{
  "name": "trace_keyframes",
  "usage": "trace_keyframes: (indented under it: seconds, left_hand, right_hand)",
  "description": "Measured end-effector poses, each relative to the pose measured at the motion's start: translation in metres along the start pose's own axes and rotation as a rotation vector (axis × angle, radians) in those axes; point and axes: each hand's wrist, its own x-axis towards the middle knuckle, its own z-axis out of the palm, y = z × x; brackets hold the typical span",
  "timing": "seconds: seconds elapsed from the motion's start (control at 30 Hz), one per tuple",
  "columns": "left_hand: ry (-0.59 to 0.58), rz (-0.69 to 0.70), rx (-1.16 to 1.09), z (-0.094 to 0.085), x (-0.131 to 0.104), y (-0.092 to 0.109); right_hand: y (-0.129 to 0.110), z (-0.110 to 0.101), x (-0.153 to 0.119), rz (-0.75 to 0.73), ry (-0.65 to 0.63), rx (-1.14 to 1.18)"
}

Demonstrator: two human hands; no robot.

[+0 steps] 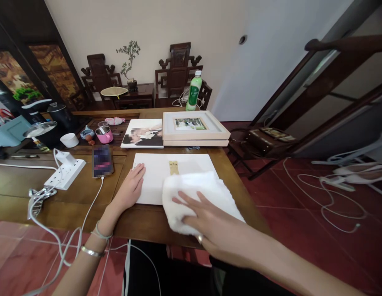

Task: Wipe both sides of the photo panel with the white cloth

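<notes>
A flat white panel (154,181) lies near the front edge of the wooden table, with a small gold-coloured plate (173,167) with dark holes on its face. My left hand (131,187) rests flat on the panel's left edge, fingers stretched out and holding nothing. A fluffy white towel (203,185) covers the panel's right part and hangs past its front side. On top of it lies my right hand (200,213), fingers spread and bent into the fabric, gripping and pressing it. The panel's surface under the towel is hidden.
Behind the panel are a photo print (144,133) and stacked light-wood frames (195,127), with a green bottle (194,91) beyond. To the left are a phone (102,160) on a cable, a power strip (64,172), a pink cup (104,134) and a white cup (69,140).
</notes>
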Motion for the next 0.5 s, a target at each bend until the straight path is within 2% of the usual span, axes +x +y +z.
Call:
trace_keyframes:
  seconds: [0.1,0.2,0.33,0.5]
  left_hand:
    - [-0.009,-0.004,-0.005,-0.001,0.000,0.002]
    - [-0.019,-0.011,-0.011,-0.003,0.000,0.004]
    - [-0.030,-0.035,-0.002,-0.005,0.001,0.006]
    - [-0.045,-0.039,0.015,-0.007,0.000,0.009]
  right_hand:
    - [-0.013,-0.009,-0.015,-0.035,-0.058,0.077]
    - [-0.009,-0.019,-0.013,-0.012,-0.083,0.087]
    - [0.017,-0.033,0.015,0.042,-0.038,-0.075]
    - [0.051,-0.052,0.069,0.054,0.089,-0.176]
